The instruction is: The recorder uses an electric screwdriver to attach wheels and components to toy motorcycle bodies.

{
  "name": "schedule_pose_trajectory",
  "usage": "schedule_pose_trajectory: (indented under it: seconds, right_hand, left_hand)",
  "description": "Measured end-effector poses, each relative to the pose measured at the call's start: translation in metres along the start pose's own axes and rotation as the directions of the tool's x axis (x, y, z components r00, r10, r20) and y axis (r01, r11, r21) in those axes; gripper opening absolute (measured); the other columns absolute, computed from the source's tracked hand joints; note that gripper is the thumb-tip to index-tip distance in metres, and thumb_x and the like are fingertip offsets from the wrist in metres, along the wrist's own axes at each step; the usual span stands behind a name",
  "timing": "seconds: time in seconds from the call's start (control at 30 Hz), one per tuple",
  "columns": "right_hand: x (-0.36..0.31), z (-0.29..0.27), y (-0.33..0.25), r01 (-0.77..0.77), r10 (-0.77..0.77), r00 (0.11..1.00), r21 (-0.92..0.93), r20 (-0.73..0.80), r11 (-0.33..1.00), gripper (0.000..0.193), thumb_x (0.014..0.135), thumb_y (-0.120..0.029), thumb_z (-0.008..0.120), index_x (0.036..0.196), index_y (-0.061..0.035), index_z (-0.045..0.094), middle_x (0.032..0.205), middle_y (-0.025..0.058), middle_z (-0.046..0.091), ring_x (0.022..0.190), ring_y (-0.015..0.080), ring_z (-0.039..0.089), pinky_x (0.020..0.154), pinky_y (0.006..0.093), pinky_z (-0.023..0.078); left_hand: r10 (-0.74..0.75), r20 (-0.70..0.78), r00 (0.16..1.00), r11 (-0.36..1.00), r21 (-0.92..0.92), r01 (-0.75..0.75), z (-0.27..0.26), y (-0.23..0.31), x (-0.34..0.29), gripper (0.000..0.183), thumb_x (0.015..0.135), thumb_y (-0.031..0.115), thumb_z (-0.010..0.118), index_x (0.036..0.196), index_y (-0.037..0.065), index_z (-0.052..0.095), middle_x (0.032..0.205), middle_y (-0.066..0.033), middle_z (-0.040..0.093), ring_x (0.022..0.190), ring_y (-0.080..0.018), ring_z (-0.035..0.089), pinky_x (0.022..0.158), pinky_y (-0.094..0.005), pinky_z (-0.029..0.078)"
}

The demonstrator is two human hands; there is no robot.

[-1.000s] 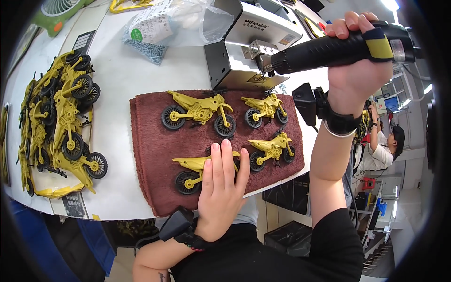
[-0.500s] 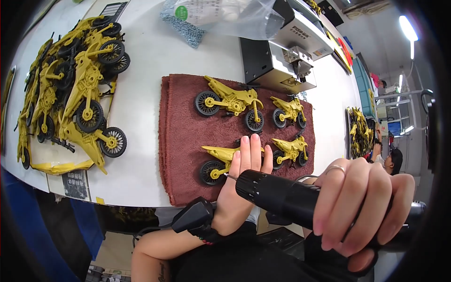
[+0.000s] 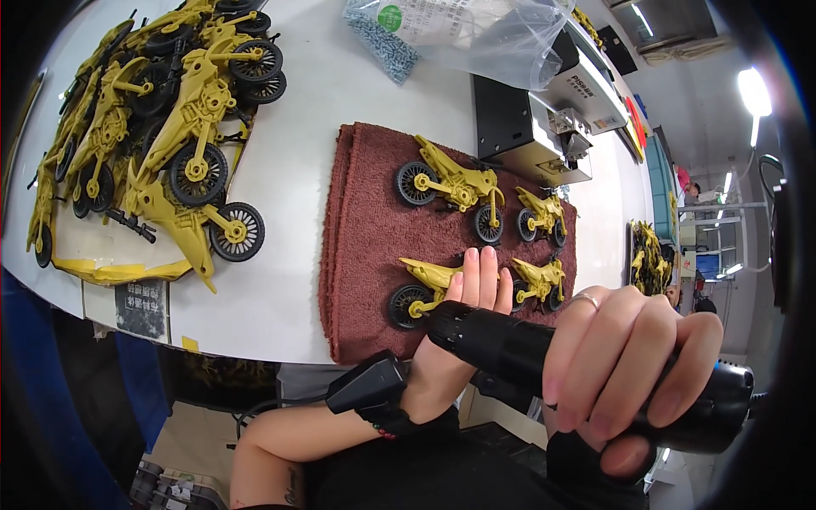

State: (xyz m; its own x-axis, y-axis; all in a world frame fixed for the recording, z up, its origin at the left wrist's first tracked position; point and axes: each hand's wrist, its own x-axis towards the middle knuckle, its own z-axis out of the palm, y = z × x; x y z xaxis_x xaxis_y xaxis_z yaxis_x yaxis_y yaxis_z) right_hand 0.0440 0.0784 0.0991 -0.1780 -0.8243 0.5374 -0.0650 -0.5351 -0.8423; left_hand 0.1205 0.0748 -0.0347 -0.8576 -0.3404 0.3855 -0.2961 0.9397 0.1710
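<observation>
My right hand (image 3: 633,361) is wrapped round a black electric screwdriver (image 3: 501,344), held nearly level. Its nose end is beside the rear wheel of a yellow toy motorcycle (image 3: 425,274) lying on its side; the bit is not distinct. With fingers stretched out, my left hand (image 3: 481,285) lies over that motorcycle's front part and hides it. The screwdriver crosses in front of my left palm. Three more toy motorcycles lie on the folded brown towel (image 3: 357,221): one far left (image 3: 459,187), one far right (image 3: 541,212), one near right (image 3: 540,279).
At left, several yellow toy motorcycles (image 3: 187,110) are heaped on a yellow-edged tray (image 3: 127,274). Behind the towel stand a clear bag of small screws (image 3: 382,47) and a black and silver box-shaped machine (image 3: 510,127). More yellow parts (image 3: 650,255) lie farther right.
The view has shifted, so the towel and the heap appear farther right. The screwdriver's nose is closer to the rear wheel, and its bit, visible before, is no longer distinct. My left hand stays on the motorcycle.
</observation>
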Motion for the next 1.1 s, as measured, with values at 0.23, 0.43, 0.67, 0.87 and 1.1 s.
schedule_pose_trajectory:
  seconds: [0.23, 0.43, 0.67, 0.87, 1.1]
  right_hand:
    - [0.006, -0.007, -0.002, -0.06, 0.059, 0.978, 0.0, 0.199, 0.998, 0.031, 0.073, 0.0, 0.072, 0.091, -0.0083, 0.047, 0.075, 0.0072, 0.063, 0.063, 0.0203, 0.063, 0.062, 0.0308, 0.052]
    - [0.018, -0.032, -0.041, 0.061, -0.045, 0.981, 0.082, -0.19, 0.995, 0.025, 0.073, -0.001, 0.064, 0.085, -0.0078, 0.044, 0.07, 0.0021, 0.052, 0.058, 0.0145, 0.052, 0.061, 0.0303, 0.045]
    - [0.053, -0.132, -0.058, 0.148, -0.226, 0.893, -0.221, -0.39, 0.964, 0.018, 0.077, -0.009, 0.057, 0.092, -0.0053, 0.047, 0.076, 0.0056, 0.049, 0.065, 0.0167, 0.047, 0.066, 0.0329, 0.04]
    - [0.059, -0.149, -0.019, 0.061, -0.177, 0.876, -0.261, -0.449, 0.963, 0.018, 0.078, -0.01, 0.058, 0.093, -0.0034, 0.049, 0.074, 0.0068, 0.047, 0.064, 0.018, 0.048, 0.066, 0.0338, 0.041]
    - [0.034, -0.081, -0.034, 0.021, -0.027, 0.934, -0.022, -0.356, 1.0, 0.023, 0.078, -0.011, 0.054, 0.097, -0.0043, 0.043, 0.077, 0.0029, 0.044, 0.064, 0.0122, 0.042, 0.065, 0.0296, 0.035]
  left_hand:
    - [0.028, -0.024, 0.999, 1.0, -0.002, -0.028, -0.004, -0.003, 0.0, 0.041, 0.091, 0.021, 0.034, 0.127, 0.005, 0.046, 0.132, -0.0226, 0.045, 0.122, -0.0353, 0.045, 0.102, -0.0418, 0.033]
    - [0.03, -0.003, 1.0, 1.0, -0.002, -0.03, -0.005, 0.001, 0.0, 0.045, 0.082, 0.021, 0.047, 0.125, 0.008, 0.047, 0.131, -0.0219, 0.046, 0.122, -0.0349, 0.045, 0.103, -0.04, 0.033]
    - [0.032, 0.032, 0.999, 0.998, -0.063, -0.03, -0.01, 0.001, 0.002, 0.054, 0.076, 0.02, 0.051, 0.129, 0.007, 0.045, 0.133, -0.023, 0.043, 0.124, -0.036, 0.042, 0.104, -0.0411, 0.031]
    - [0.032, 0.039, 0.999, 0.999, -0.02, -0.031, -0.007, -0.003, -0.001, 0.052, 0.078, 0.018, 0.049, 0.128, 0.007, 0.046, 0.132, -0.0233, 0.043, 0.124, -0.036, 0.042, 0.104, -0.0418, 0.031]
    - [0.037, -0.01, 0.999, 0.999, 0.004, -0.037, -0.009, 0.002, 0.005, 0.047, 0.079, 0.019, 0.049, 0.125, 0.007, 0.048, 0.129, -0.0216, 0.047, 0.121, -0.0347, 0.044, 0.102, -0.0416, 0.033]
